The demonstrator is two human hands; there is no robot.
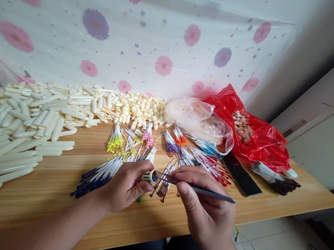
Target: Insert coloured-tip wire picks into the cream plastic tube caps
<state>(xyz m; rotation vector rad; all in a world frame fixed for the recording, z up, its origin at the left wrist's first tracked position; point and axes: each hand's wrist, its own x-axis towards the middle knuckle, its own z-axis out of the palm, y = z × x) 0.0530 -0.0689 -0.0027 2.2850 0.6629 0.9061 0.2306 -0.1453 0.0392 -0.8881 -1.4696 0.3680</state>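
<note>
1. The left hand (126, 183) pinches a small slotted cup (147, 175) above the desk (155, 223), open end turned right, apparently to give the tweezers (213, 193) access.
2. The right hand (205, 209) grips the tweezers, tips at the cup's mouth; how deep they reach, I cannot tell.
3. Colour-tipped sticks (99, 177) lie near both hands, bunched, probably to keep shades apart.
4. Cream tubes (15, 141) spread left, seemingly leaving working room.

No text or label can be read; no brand, number or sign either.
</note>
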